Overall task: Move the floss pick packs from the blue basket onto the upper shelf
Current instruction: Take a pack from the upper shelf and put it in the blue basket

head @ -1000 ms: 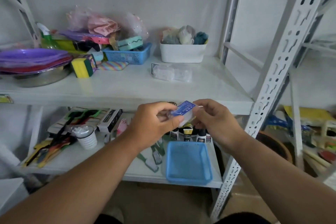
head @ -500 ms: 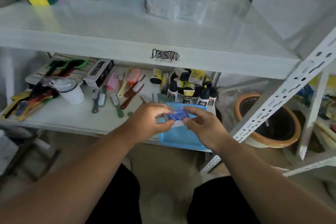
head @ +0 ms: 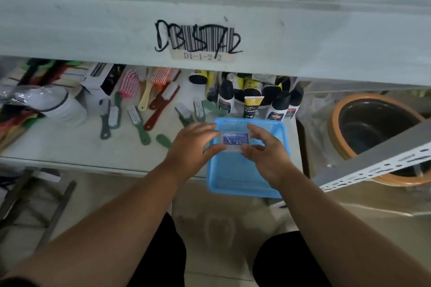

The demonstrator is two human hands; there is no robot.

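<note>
A clear floss pick pack point(head: 235, 141) with a blue label is held between both my hands, just above the far half of the blue basket point(head: 235, 177). My left hand point(head: 194, 147) pinches its left end with thumb and fingers. My right hand point(head: 264, 149) pinches its right end. The basket stands at the front edge of the lower shelf point(head: 70, 147); the part of its floor that shows holds nothing. The upper shelf's front edge point(head: 303, 42), with a barcode label point(head: 203, 45), fills the top of the view; its top surface is mostly out of sight.
On the lower shelf lie several brushes point(head: 140, 109), a white cup point(head: 63, 107), a black-and-white box point(head: 100, 81) and several bottles and tubes point(head: 254, 98) right behind the basket. A brown-rimmed pot point(head: 373, 128) stands to the right behind a perforated shelf post point(head: 377, 165).
My hands have carried the pack down from the upper shelf's edge to just over the blue basket. My view has tilted down, so the upper shelf's contents have left the frame.
</note>
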